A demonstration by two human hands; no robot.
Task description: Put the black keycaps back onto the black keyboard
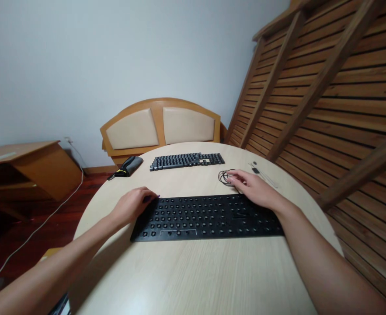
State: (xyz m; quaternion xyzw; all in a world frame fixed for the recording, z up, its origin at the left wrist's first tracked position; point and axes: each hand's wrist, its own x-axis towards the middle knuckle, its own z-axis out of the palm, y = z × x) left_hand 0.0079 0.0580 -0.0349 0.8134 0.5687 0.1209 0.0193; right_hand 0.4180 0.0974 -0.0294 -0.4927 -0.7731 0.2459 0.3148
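Steadies kb base (193,218) on table (193,273), prob., w/ 2 hands: L hand (137,204) at top-L corner, fingers together; R hand (252,185) over top-R edge, fingers half-curled by cable (223,178). Can't tell if pinching. Has keycaps (176,161) in rows beyond base, prob. for order.

Found on the table (196,271): keycaps (176,160) near far edge, keyboard (193,216) before them, cable (224,178) between, tools (255,170) toward right edge.

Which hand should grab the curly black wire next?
Probably the right hand: it's right at the coiled black cable. The left hand is farther away, at the far left corner of the black keyboard base.
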